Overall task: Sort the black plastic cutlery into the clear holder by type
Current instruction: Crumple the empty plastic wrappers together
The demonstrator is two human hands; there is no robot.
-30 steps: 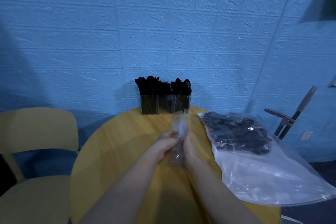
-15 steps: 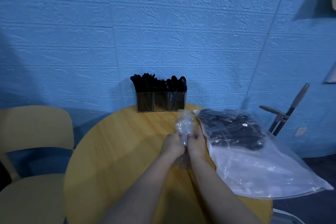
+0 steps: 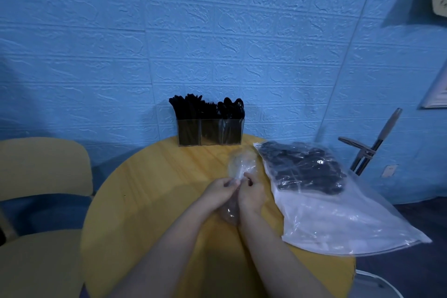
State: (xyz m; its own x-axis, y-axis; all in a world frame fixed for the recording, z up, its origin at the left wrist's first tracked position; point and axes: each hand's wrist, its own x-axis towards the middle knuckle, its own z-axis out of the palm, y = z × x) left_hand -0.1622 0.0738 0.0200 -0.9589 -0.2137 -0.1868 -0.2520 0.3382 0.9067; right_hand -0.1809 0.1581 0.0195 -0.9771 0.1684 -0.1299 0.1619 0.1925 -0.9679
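Note:
A clear three-compartment holder stands at the far edge of the round yellow table, packed with black plastic cutlery standing upright. To the right lies a large clear zip bag with a heap of black cutlery in its far end. At the table's middle my left hand and my right hand are side by side, both gripping a small crumpled clear plastic wrapper that sticks up between them. What the wrapper holds I cannot tell.
A yellow chair stands to the left of the table. A folded metal stand leans by the blue brick-pattern wall on the right. A white round object shows at the lower right, below the table edge.
My hands have stayed together on the wrapper and worked it slightly. The camera has tilted, so the holder and bag sit a little lower and nearer in view.

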